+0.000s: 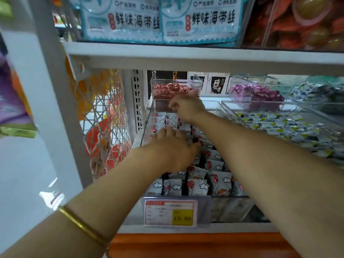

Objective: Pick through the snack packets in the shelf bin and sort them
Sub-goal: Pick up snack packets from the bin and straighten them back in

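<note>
- We are mid-sorting; packets (197, 187) stand in the bin (232, 207).
- Left hand (173, 149) rests flat on them, gripping nothing.
- Right hand (186, 107) curls at the back; its hold we cannot tell.
- Next, probably: tidy the back rows.

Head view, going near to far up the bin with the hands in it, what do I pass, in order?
From the front: price tag → packets → left hand → right hand → box of red sweets at the back.
</note>
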Action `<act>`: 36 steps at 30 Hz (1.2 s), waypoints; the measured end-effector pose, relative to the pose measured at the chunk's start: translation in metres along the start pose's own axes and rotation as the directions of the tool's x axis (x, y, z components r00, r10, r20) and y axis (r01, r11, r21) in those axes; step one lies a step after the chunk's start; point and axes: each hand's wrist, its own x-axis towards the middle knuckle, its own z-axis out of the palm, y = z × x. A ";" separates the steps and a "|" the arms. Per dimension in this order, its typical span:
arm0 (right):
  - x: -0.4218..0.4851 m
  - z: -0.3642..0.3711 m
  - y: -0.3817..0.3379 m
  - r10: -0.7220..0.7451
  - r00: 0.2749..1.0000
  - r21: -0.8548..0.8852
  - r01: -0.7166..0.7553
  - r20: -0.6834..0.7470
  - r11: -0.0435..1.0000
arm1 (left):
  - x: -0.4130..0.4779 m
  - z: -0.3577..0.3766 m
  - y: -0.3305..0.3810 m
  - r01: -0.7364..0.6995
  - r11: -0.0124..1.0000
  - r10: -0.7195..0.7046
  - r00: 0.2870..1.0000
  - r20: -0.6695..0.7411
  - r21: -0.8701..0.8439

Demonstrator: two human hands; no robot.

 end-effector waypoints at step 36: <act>-0.230 -0.088 -0.018 0.138 0.873 0.541 0.159 -0.468 0.826 | -0.113 0.034 0.007 -0.337 0.829 0.010 0.807 -0.591 -0.446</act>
